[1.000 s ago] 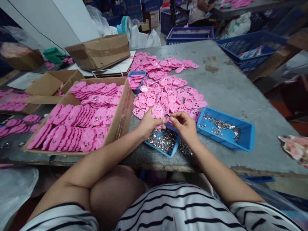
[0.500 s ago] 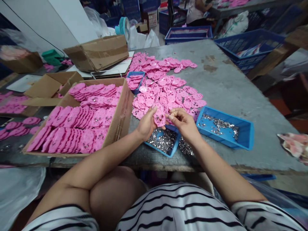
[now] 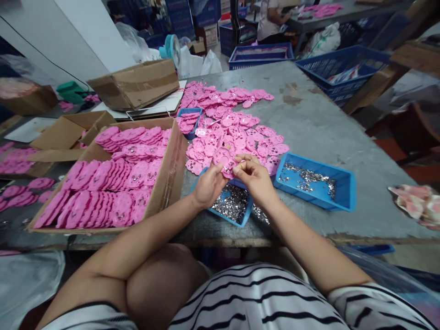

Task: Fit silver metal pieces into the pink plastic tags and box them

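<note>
My left hand grips a flat pink plastic piece with a scalloped outline, thumb on its face. At that piece's right edge, my right hand is closed in a pinch; whatever small part its fingertips hold is too small to make out. Just beneath my hands is a blue tray of small shiny metal pieces. More metal bits lie beside it, partly hidden by my right wrist. Behind my hands spreads a loose heap of similar pink pieces.
Left of my arms stands a cardboard box packed with rows of pink pieces. A second blue tray with scattered metal bits sits to the right. Farther back are a small blue bin, a closed carton and blue crates. Another person sits beyond.
The pink piece in my left hand has tilted and turned, and my right fingers have come closer in against its edge. The whole view has shifted slightly.
</note>
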The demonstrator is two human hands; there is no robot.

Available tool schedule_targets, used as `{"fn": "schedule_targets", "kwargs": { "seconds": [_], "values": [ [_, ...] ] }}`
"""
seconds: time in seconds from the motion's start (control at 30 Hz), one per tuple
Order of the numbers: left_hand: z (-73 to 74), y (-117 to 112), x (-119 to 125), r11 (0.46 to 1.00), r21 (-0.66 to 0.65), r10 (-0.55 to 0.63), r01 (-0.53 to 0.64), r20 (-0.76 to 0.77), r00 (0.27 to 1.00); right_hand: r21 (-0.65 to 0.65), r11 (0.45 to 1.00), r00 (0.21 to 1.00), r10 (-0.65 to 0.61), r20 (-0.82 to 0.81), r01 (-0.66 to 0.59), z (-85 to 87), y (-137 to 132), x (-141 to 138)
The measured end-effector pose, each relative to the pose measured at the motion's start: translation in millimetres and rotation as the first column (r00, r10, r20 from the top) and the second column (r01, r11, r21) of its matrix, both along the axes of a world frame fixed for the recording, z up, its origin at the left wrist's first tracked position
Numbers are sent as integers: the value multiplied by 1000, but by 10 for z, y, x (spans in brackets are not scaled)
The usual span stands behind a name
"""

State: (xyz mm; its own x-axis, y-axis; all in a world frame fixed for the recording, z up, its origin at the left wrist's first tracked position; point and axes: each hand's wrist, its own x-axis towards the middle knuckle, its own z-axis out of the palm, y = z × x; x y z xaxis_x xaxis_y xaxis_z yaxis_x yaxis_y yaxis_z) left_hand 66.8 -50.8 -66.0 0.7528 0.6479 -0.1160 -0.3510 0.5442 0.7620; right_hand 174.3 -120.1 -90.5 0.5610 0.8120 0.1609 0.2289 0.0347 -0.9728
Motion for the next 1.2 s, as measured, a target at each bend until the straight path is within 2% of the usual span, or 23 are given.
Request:
{"fn": "schedule_targets", "kwargs": {
  "seconds": [0.43,0.63,0.8,0.93,1.0,1.03,1.1,1.13,1.2],
  "values": [
    [17,-18,6,998,-55,8,-8,4,1000,60,996,997,-69,-28,70,-40,37,-72],
    [38,-19,15,994,-107,2,0,17,1000,212,966,989,-137,-52,145,-96,59,-131],
    [10,5,11,997,43,69,-68,-23,997,271,956,943,-16,-331,112,-129,65,-142],
    [-22,26,3,986,164,53,-43,-54,997,261,958,920,-5,-392,116,-240,11,-129],
    [-17,32,-4,979,203,48,-34,-69,996,196,977,937,-8,-349,81,-311,-28,-113],
    [-11,34,-8,975,221,48,-31,-74,996,133,991,958,15,-286,24,-334,-47,-104],
    [3,39,-16,968,250,56,-34,-79,995,-69,990,992,116,-59,-120,-331,-75,-91],
    [9,42,-20,964,261,68,-46,-79,994,-199,964,976,198,89,-178,-302,-82,-91],
    [20,52,-26,960,269,107,-81,-83,991,-470,860,847,392,360,-199,-204,-81,-114]
  ]
}}
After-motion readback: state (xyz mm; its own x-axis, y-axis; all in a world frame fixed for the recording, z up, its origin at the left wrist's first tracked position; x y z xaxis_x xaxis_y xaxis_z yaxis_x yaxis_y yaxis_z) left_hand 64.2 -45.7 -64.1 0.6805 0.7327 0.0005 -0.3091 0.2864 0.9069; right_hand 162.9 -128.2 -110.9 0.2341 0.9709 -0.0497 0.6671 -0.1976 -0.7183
